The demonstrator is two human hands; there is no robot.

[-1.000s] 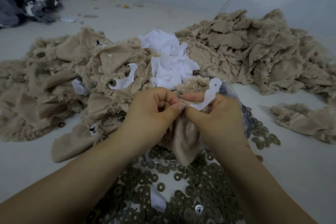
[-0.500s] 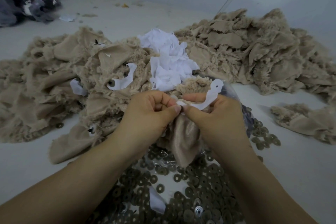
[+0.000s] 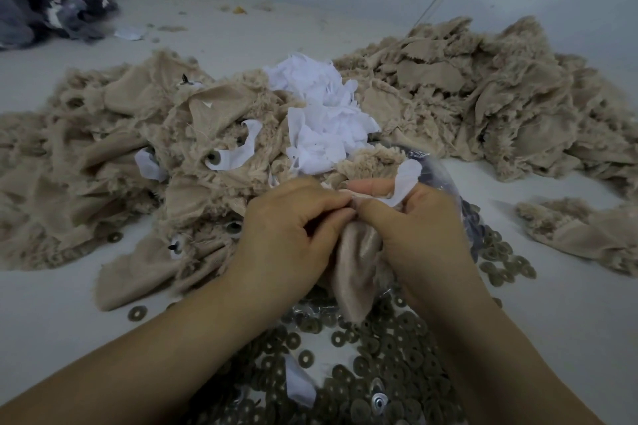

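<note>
**Two hands, one limp plush piece and a thin white strip**

Most of the pale surface is taken up by loose heaps of beige plush cuttings, with a smaller mound of white scraps between them. Nearer to me is a spread of dull round washers.

Above those washers I hold the beige plush piece between my hands. It is soft and floppy, and I judge it nearly weightless. Its lower part hangs in a slack fold with the smooth backing towards me, and the fluffy pile faces away. It will not keep any shape of its own, so I should take it at the edge, close to where the work is. Any part left free will droop and twist.

My left hand is curled, with thumb and forefinger pinching the top edge of the piece. My right hand grips the same edge from the other side, so the thumbs almost meet over it.

The white strip is smaller and thinner. It lies across my right fingers, pinned against the plush, and its free end sticks up past the knuckles. I think it could crease or slide under a loose hold, so it wants a firm pinch right at the plush edge.
</note>
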